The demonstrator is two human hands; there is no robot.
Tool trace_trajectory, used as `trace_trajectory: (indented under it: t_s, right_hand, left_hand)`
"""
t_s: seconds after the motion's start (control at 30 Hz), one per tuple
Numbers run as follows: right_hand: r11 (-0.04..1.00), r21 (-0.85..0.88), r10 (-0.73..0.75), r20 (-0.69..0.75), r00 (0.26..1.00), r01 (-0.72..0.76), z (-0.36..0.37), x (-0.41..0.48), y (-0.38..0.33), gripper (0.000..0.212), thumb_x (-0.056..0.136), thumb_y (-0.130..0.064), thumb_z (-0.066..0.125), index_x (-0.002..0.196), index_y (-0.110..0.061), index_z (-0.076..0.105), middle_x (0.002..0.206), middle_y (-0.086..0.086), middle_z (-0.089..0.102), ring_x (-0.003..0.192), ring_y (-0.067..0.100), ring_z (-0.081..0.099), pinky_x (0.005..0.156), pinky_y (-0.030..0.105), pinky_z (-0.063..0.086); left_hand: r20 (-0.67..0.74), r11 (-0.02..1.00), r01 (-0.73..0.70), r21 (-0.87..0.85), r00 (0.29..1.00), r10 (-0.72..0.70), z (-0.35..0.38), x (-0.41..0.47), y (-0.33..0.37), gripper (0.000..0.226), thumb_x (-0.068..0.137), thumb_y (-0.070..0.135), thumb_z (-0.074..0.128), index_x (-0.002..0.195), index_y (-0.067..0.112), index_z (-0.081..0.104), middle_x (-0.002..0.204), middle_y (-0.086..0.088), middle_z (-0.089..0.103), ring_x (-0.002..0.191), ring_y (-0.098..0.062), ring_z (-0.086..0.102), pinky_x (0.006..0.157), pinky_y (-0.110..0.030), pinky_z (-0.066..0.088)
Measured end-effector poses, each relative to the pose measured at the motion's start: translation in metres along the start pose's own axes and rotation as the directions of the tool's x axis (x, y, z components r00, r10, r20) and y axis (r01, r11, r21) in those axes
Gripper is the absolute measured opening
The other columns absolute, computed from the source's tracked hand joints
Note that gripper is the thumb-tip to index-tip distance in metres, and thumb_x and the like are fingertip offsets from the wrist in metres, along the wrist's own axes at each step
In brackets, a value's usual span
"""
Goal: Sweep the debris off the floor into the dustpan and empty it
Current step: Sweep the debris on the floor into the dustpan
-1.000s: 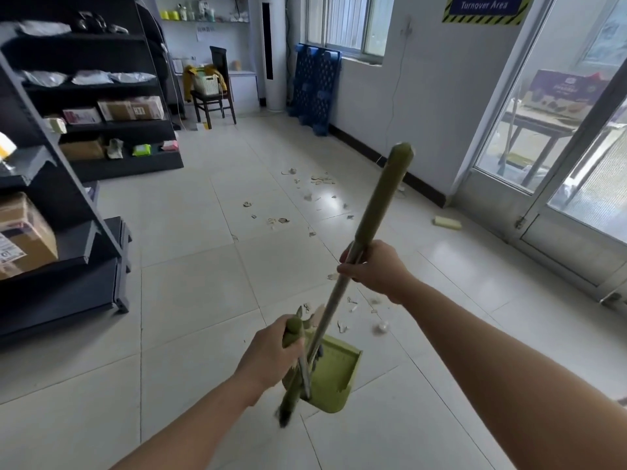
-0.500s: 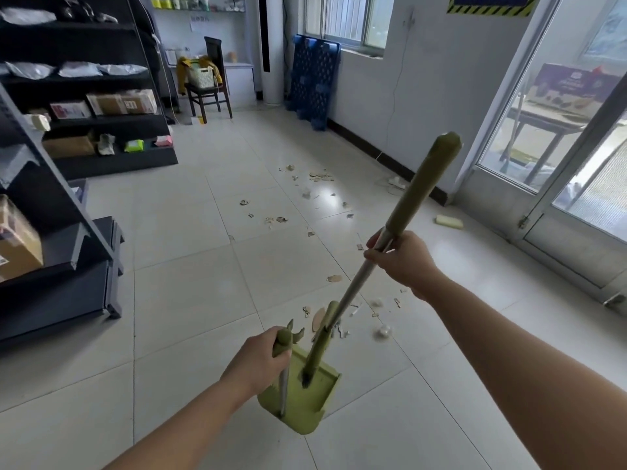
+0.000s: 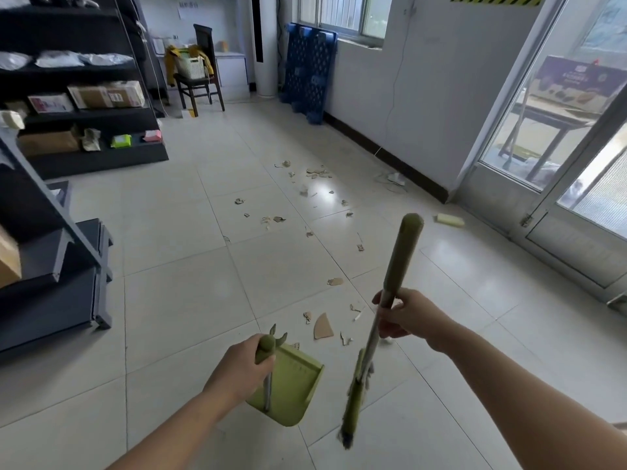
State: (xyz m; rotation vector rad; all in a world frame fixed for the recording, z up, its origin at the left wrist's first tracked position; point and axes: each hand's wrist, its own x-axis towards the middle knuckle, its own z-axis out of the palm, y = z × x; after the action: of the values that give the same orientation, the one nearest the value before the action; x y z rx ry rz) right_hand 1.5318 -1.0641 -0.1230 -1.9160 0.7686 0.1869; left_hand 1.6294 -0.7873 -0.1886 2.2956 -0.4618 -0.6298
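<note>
Standing on a pale tiled floor (image 3: 176, 300), a person holds one cleaning tool in each hand. The left hand (image 3: 237, 368) is clenched around the green top of a long upright handle that runs down to a green dustpan (image 3: 295, 385). The dustpan sits low over the near middle of the floor; it may be resting on the tiles, though the angle makes that hard to judge.

The right hand (image 3: 407, 313) grasps the metal shaft of a broom (image 3: 403, 252), just below its green grip sleeve. The broom leans, with its green bristle head down to the right of the dustpan and apart from it.

Brown and pale debris (image 3: 322, 325) lies scattered in a loose trail. It starts just beyond the dustpan and runs toward the far wall under the window, and a wedge-shaped scrap lies nearest.

Dark shelving (image 3: 84, 144) with boxes lines the floor's left edge. A chair (image 3: 200, 79) and a blue pallet (image 3: 308, 62) stand at the far end, and a glass door (image 3: 559, 147) is on the right.
</note>
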Motion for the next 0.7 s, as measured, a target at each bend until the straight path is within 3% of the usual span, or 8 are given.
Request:
trace_trajectory:
  t_s: [0.07,0.17,0.23,0.33,0.4,0.7]
  right_hand:
    - [0.992,0.105,0.058,0.068,0.996,-0.065,0.001,0.009,0.010,0.026,0.092,0.002,0.048,0.108,-0.013,0.061,0.092,0.021,0.073,0.084,0.032,0.072,0.087,0.046,0.057]
    - [0.946,0.283,0.138,0.084,0.987,-0.157,0.002,0.019,0.021,0.031,0.095,-0.001,0.036,0.114,-0.009,0.059,0.094,0.024,0.072,0.089,0.036,0.071,0.088,0.046,0.056]
    - [0.881,0.411,0.221,0.081,0.972,-0.234,0.002,0.029,0.028,0.029,0.098,-0.017,0.039,0.114,-0.004,0.060,0.096,0.028,0.071,0.092,0.040,0.070,0.087,0.046,0.055]
    - [0.784,0.513,0.325,0.140,0.935,-0.350,0.002,0.044,0.035,0.050,0.096,-0.045,0.041,0.113,-0.002,0.060,0.102,0.033,0.067,0.098,0.046,0.066,0.083,0.046,0.055]
    - [0.745,0.531,0.354,0.198,0.914,-0.404,0.008,0.051,0.038,0.057,0.094,-0.052,0.046,0.115,-0.002,0.060,0.106,0.034,0.066,0.098,0.045,0.066,0.080,0.046,0.057]
    - [0.636,0.594,0.392,0.300,0.869,-0.492,0.039,0.075,0.045,0.035,0.088,-0.024,0.057,0.116,-0.002,0.060,0.087,0.028,0.064,0.077,0.038,0.065,0.080,0.047,0.055]
  left_hand:
    - [0.007,1.000,0.006,0.010,1.000,-0.006,-0.004,0.009,-0.005,0.006,0.093,0.024,0.054,0.096,0.026,0.058,0.080,0.013,0.055,0.059,-0.003,0.049,0.043,-0.014,0.035]
    - [0.022,1.000,0.011,0.029,1.000,-0.012,-0.010,0.022,-0.012,0.008,0.093,0.025,0.054,0.100,0.026,0.058,0.083,0.012,0.058,0.057,-0.002,0.049,0.041,-0.014,0.035]
    - [0.029,0.999,0.016,0.034,0.999,-0.017,-0.013,0.030,-0.017,0.006,0.093,0.026,0.054,0.098,0.026,0.057,0.085,0.011,0.060,0.056,-0.003,0.049,0.040,-0.015,0.036]
    - [0.048,0.999,0.021,0.035,0.999,-0.022,-0.016,0.042,-0.024,0.005,0.093,0.026,0.054,0.097,0.025,0.058,0.085,0.009,0.061,0.055,-0.004,0.050,0.040,-0.015,0.036]
    - [0.056,0.999,0.024,0.033,0.998,-0.025,-0.018,0.049,-0.027,0.005,0.093,0.026,0.054,0.096,0.026,0.058,0.084,0.009,0.061,0.056,-0.004,0.049,0.041,-0.015,0.037]
    - [0.059,0.999,0.031,0.040,0.998,-0.034,-0.032,0.083,-0.043,0.005,0.091,0.027,0.056,0.095,0.028,0.059,0.086,0.006,0.063,0.061,-0.005,0.050,0.043,-0.018,0.038]
